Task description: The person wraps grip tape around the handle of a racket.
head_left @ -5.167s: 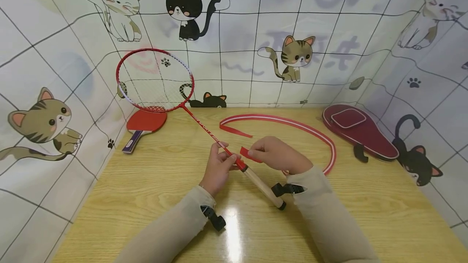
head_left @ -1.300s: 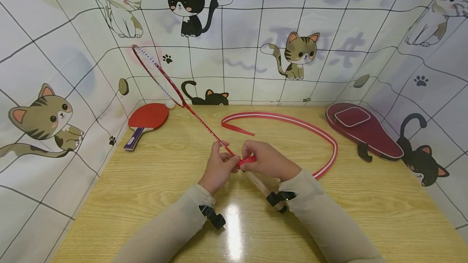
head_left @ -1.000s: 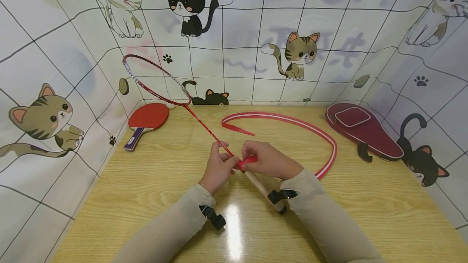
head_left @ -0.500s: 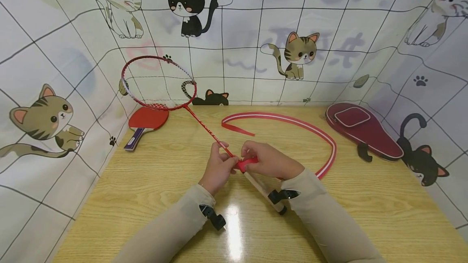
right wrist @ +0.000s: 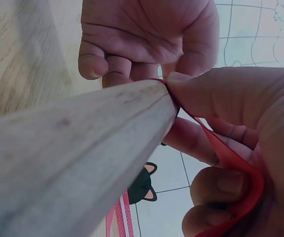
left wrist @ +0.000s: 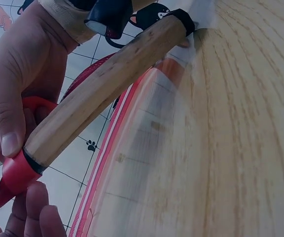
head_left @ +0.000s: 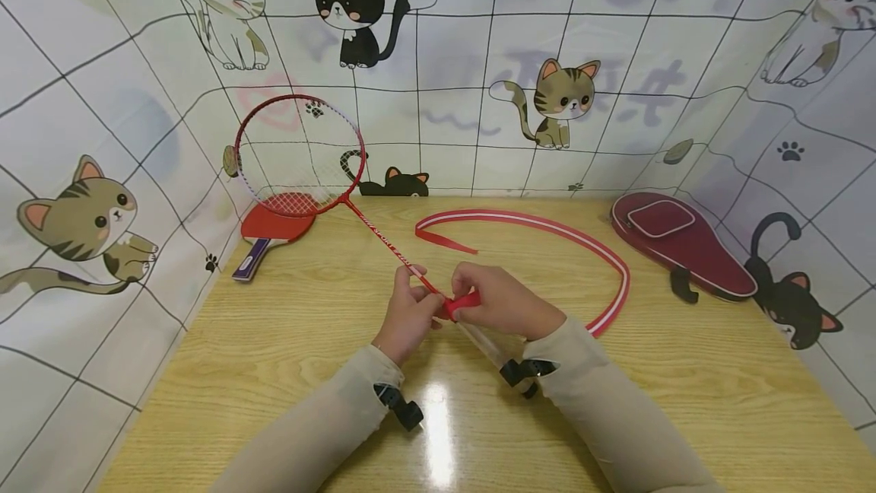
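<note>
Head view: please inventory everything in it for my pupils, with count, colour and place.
Table: one, pale wood, below.
Backdrop: one, white and patterned, behind and at both sides.
Racket: one, red, white and bare wood, held centre.
Paddle: one, red and purple, far left on table.
Tape: one, red with white stripe, curved over table, one end at racket.
Case: one, dark red, far right.
Wrist cameras: two, black, at the cuffs.
Sleeves: two, beige, foreground.
Left hand: one, bare, holding racket.
Right hand: one, bare, pinching tape at racket.
</note>
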Demonstrator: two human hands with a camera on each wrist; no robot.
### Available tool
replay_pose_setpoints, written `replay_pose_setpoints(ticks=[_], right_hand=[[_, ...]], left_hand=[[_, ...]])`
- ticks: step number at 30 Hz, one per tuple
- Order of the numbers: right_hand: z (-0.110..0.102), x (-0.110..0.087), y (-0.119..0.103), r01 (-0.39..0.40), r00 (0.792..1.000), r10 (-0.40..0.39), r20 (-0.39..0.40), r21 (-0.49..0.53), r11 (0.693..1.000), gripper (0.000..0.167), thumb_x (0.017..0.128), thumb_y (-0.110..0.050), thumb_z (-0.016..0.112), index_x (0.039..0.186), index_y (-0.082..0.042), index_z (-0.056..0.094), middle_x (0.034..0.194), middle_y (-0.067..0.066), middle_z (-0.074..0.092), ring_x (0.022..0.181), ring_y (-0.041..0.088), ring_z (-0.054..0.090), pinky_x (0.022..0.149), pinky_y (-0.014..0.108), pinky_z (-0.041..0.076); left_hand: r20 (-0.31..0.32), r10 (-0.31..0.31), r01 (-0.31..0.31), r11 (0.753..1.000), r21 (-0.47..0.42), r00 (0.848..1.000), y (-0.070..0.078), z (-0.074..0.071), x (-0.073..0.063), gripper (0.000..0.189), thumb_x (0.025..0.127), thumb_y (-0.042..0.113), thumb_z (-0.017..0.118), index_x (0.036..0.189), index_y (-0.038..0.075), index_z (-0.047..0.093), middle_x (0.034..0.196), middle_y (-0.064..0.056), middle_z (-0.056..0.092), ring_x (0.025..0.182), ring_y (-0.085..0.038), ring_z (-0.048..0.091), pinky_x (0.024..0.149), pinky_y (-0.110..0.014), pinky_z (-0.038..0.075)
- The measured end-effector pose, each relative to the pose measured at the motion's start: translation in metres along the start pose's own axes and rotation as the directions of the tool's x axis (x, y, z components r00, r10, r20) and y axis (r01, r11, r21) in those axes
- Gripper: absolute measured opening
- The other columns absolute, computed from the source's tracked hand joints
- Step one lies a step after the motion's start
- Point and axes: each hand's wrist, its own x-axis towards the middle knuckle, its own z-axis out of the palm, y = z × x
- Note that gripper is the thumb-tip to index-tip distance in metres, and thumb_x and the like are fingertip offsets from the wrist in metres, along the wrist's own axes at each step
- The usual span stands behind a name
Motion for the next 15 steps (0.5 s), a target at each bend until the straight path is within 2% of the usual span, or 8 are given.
replay_pose_setpoints(ticks=[6,12,15], right_hand=[[0.0023,-0.0001,-0.0024,0.050,0.998,-0.053,-0.041,-0.056,0.997,0.029,0.087,-0.010,0.083,0.096,-0.019,0.056,0.094,-0.007,0.068,0.073,0.013,0.055,0.062,0.028,0.047],[0.0025,-0.0008,-0.0079,0.055,0.996,-0.061,-0.061,-0.096,0.994,0.033,0.086,-0.011,0.085,0.097,-0.018,0.054,0.093,-0.005,0.067,0.069,0.012,0.051,0.060,0.027,0.044],[0.0018,-0.0011,-0.0088,0.059,0.997,-0.065,-0.051,-0.101,0.993,0.035,0.086,-0.013,0.087,0.097,-0.017,0.054,0.094,-0.004,0.068,0.068,0.012,0.051,0.059,0.026,0.043]], left_hand=[[-0.007,-0.006,0.006,1.000,0.006,1.000,-0.0017,0.0010,0.0007,0.063,0.099,0.020,0.074,0.142,0.018,0.028,0.090,-0.015,0.071,0.071,-0.025,0.073,0.069,-0.033,0.062],[-0.027,-0.015,0.014,1.000,-0.016,1.000,-0.0016,0.0006,0.0015,0.065,0.098,0.017,0.076,0.141,0.019,0.028,0.089,-0.016,0.071,0.069,-0.025,0.073,0.070,-0.035,0.064],[-0.023,-0.014,0.014,1.000,-0.024,1.000,-0.0019,0.0006,0.0019,0.066,0.098,0.015,0.075,0.143,0.015,0.027,0.088,-0.016,0.070,0.070,-0.027,0.074,0.070,-0.035,0.064]])
